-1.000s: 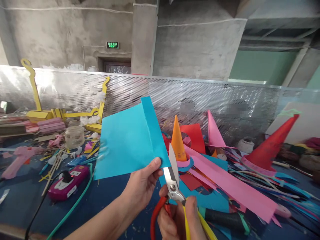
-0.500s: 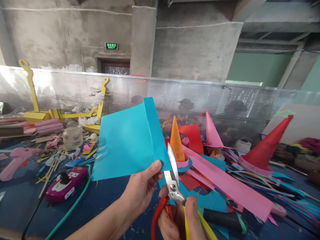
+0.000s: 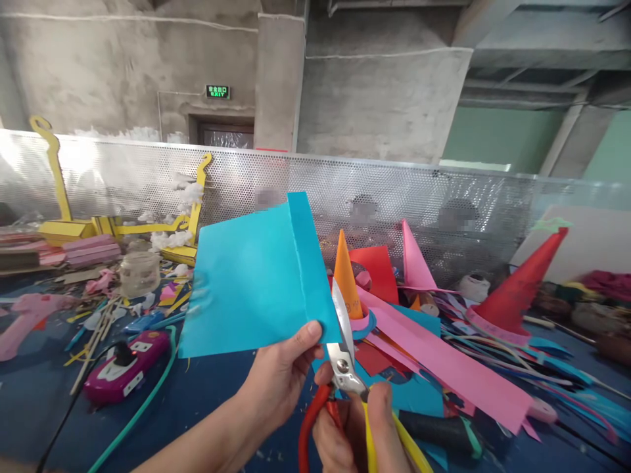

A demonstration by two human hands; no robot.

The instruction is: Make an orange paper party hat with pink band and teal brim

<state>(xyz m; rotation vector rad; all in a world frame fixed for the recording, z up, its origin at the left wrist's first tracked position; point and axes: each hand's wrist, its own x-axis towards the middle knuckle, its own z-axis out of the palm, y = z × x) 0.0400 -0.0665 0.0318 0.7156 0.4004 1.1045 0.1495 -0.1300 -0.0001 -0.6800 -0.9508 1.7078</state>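
Observation:
A blue sheet [image 3: 246,282] with a folded strip along its right side is pinched at its lower right corner by my left hand [image 3: 288,361]. My right hand [image 3: 355,427] is wrapped round scissors [image 3: 342,364] with red and yellow handles. Their blades point up at the sheet's lower right edge, partly hidden by the paper. Just behind the blades stands an orange cone [image 3: 346,276] with a pink and blue ring round its base.
A purple power strip [image 3: 127,368], a glass jar [image 3: 140,272] and a pink glue gun [image 3: 29,318] lie left. Right are pink strips [image 3: 458,361], a red cone hat [image 3: 525,289] and a pink cone [image 3: 417,259]. A perforated metal screen [image 3: 305,174] runs behind.
The view has shifted slightly, so the background sits a little further left. The blue sheet and scissors have moved slightly right in view. Both hands keep their holds.

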